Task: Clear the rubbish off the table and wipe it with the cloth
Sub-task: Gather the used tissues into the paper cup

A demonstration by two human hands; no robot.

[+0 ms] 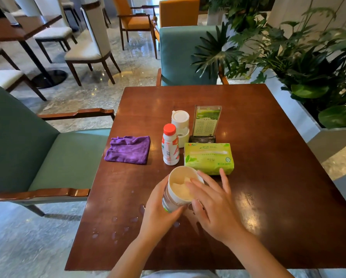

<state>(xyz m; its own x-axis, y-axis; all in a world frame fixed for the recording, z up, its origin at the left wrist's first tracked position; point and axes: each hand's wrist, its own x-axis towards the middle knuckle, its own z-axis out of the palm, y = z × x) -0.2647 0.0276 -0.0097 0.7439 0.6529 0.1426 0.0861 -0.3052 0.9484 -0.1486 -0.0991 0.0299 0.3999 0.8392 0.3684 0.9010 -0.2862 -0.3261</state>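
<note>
1. Left hand (pixel 158 207) grasps the paper cup (pixel 180 187), tilted near the table's (pixel 268 177) front edge; right hand (pixel 212 203) pokes loose fingers onto crumpled tissue (pixel 181 188) inside.
2. Cup looks light, crushable; hold its wall gently.
3. Purple cloth (pixel 129 149) lies left, soft.
</note>
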